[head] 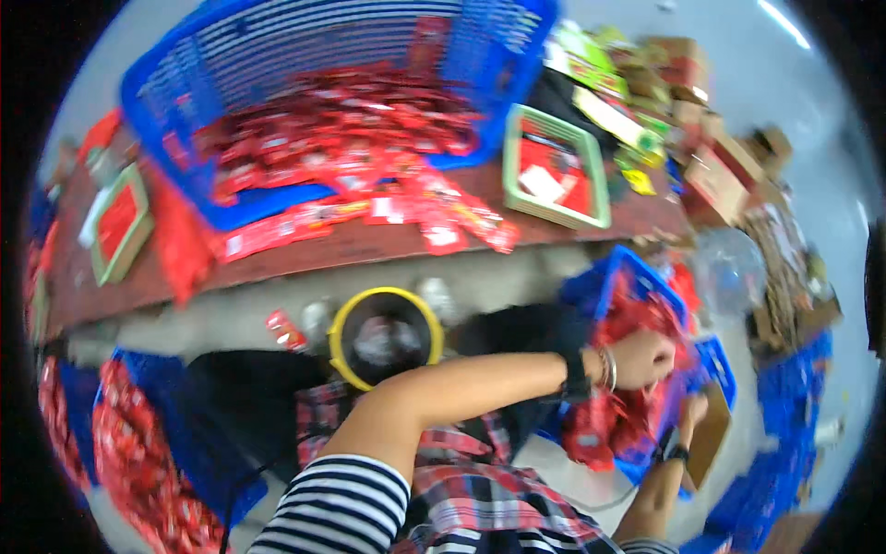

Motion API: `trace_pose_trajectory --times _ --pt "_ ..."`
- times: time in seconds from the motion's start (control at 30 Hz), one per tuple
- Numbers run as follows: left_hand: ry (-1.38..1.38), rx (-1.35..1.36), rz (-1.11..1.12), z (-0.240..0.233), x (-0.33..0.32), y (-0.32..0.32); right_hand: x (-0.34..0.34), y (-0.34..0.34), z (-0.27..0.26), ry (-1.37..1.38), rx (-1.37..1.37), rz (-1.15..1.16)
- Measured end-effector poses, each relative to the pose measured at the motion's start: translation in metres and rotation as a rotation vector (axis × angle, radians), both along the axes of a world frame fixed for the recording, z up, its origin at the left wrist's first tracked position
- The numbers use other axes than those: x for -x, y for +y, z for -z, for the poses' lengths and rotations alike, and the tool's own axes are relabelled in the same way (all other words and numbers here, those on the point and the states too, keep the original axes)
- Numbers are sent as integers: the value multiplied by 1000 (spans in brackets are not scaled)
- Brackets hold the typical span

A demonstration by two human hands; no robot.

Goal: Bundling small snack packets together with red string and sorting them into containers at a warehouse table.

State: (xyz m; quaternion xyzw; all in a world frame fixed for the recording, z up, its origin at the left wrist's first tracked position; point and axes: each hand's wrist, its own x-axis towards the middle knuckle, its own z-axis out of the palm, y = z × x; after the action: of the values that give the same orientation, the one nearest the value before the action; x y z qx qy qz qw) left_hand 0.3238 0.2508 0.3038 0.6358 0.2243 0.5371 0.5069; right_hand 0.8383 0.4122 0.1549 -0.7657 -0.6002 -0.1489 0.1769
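Observation:
My left hand (642, 360) reaches across my body to the right, fingers curled in on a red plastic bag (633, 315). The bag lines a blue plastic basket (618, 257) at my right side, and red packets (588, 440) bulge over its near side. Lower down, my right hand (694, 410) is at the basket's outer side, beside a brown cardboard piece (709, 436). Blur hides what its fingers hold.
Before me, a large blue basket (221, 215) of red packets (346, 131) stands on a reddish-brown table (332, 253). A green tray (557, 215) is to its right. Below is a yellow-rimmed bucket (336, 339). Cardboard boxes (720, 173) lie right; a packet-filled basket (201, 429) stands left.

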Motion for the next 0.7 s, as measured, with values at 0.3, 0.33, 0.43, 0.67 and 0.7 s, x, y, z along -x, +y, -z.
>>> trace_pose_trajectory --times 0.3,0.33,0.43,0.67,0.7 --pt "640 162 -1669 131 353 -181 350 -97 -53 116 -219 -666" --pt "689 225 -1787 147 385 -211 392 -107 -67 -111 -236 -764" --pt "849 223 -2063 154 443 -285 487 -127 -72 232 -24 -1206" --pt "1063 458 -2554 157 512 -389 625 -201 -66 296 318 -1668" --pt "814 757 -2426 165 519 -416 637 -214 -69 322 378 -1708"
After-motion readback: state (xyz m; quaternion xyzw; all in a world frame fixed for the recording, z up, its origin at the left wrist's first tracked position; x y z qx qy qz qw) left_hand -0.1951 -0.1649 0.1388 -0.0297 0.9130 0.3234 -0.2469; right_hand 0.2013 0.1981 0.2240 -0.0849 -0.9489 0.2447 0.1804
